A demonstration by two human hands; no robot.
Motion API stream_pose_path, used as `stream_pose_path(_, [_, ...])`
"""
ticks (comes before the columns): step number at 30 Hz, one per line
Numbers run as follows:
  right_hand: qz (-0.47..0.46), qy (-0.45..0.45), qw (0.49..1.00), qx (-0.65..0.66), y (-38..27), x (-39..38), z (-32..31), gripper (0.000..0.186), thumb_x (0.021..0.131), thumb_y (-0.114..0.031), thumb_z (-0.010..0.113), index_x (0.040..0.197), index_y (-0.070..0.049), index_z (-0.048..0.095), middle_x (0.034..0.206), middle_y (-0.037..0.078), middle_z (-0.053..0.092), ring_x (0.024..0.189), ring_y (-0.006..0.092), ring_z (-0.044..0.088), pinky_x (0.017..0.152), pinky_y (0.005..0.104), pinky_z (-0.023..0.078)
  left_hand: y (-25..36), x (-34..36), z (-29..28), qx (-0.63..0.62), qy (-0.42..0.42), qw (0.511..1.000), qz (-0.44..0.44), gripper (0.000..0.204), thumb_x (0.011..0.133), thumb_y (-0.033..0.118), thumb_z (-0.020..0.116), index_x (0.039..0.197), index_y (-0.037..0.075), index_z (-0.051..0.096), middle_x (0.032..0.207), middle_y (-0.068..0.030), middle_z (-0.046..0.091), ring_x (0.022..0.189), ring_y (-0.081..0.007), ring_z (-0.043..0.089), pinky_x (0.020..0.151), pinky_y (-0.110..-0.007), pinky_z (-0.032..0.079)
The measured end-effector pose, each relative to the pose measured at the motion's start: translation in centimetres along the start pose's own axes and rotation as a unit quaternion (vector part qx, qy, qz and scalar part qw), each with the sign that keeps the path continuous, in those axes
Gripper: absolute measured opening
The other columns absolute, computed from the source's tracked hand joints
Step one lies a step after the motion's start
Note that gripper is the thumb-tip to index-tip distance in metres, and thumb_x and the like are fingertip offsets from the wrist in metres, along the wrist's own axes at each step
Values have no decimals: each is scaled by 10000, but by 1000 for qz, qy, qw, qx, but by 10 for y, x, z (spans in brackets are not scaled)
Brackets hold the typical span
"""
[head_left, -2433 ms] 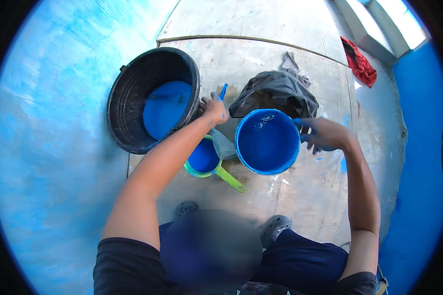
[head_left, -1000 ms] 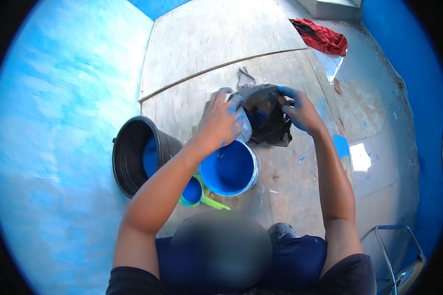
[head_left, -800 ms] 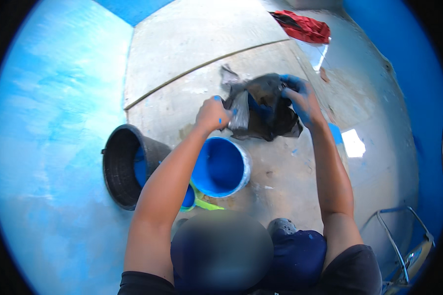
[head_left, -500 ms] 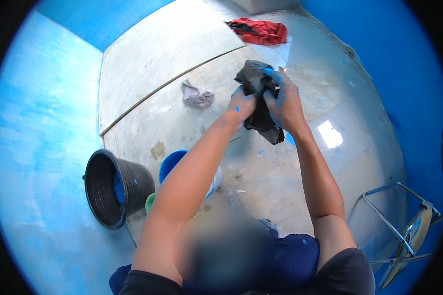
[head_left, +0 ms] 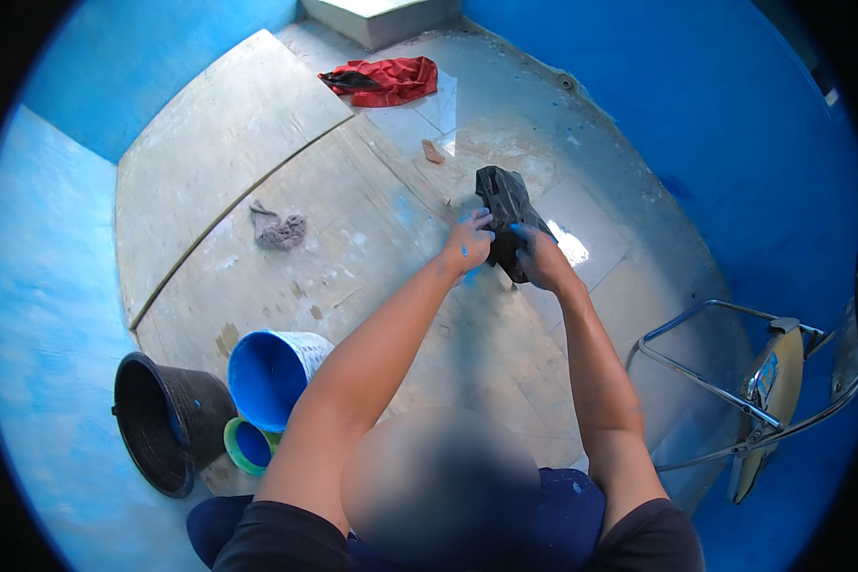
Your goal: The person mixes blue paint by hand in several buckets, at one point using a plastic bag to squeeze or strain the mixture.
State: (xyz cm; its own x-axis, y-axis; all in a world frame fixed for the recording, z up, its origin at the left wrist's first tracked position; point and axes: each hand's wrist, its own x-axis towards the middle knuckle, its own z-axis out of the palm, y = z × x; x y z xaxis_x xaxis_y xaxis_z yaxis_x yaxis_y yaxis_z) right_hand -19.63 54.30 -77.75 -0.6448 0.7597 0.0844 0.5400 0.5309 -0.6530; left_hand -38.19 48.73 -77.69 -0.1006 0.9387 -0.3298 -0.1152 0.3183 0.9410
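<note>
A crumpled black plastic bag [head_left: 507, 198] is held up over the floor, in front of me and a little right of the middle. My left hand [head_left: 469, 242], with blue paint on its skin, is closed on the bag's left edge. On the lower right side, my right hand [head_left: 543, 261] grips the bag with its fingers bent around it; its fingertips carry blue paint too. The bag's folds hide part of the fingers, and nothing inside it shows.
To the left lie a black bucket [head_left: 200, 405], a white bucket with blue inside [head_left: 305, 348] and a small green pot [head_left: 234, 443]. A grey rag [head_left: 281, 231] and a red cloth [head_left: 400, 81] lie farther off. A metal-framed chair [head_left: 705, 377] stands right, by the blue wall [head_left: 734, 181].
The bag has been turned and brought lower, and both hands have shifted along it. My view has swung right, so the buckets, rag and red cloth appear farther left.
</note>
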Motion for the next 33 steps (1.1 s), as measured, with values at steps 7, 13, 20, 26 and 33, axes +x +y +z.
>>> stream_pose_path(7, [60,-157,969,-179,-89,16,-13,480,838,-130,649,1317,-103,623,1364,284,546,1330,443,451,1099,466,397,41,-100,-72,217,-36,974,55,510,925,77,512,1422,13,422,1398,-129,548,1261,-241,537,1046,-371,427])
stream_pose_path(13, [-159,-103,982,-10,-235,37,15,395,882,-115,684,1269,-63,622,1383,190,546,1231,383,538,1022,432,451,127,-281,-194,335,79,931,120,370,924,101,556,1287,35,524,1243,-119,630,1145,-234,604,987,-379,472])
stream_pose_path(20, [-324,-216,915,107,-402,20,99,335,895,-126,695,1219,-47,656,1298,177,610,1116,333,616,897,397,521,112,-513,-327,366,462,808,-7,363,926,172,638,1242,5,576,1207,-191,633,1146,-314,617,983,-419,490])
stream_pose_path(26, [-331,-367,865,83,-508,9,214,555,923,-209,670,1397,13,484,1215,210,645,1003,287,665,852,377,542,-19,-663,-390,368,696,569,-237,605,861,201,707,1378,2,463,1257,-236,588,1189,-339,582,1016,-421,464])
stream_pose_path(33, [-132,-363,919,81,-570,-7,336,602,911,-298,681,1318,98,480,1040,280,685,927,320,701,831,390,544,-103,-678,-395,-231,701,674,40,848,771,12,679,1517,-5,275,1390,-208,516,1239,-306,544,1013,-403,478])
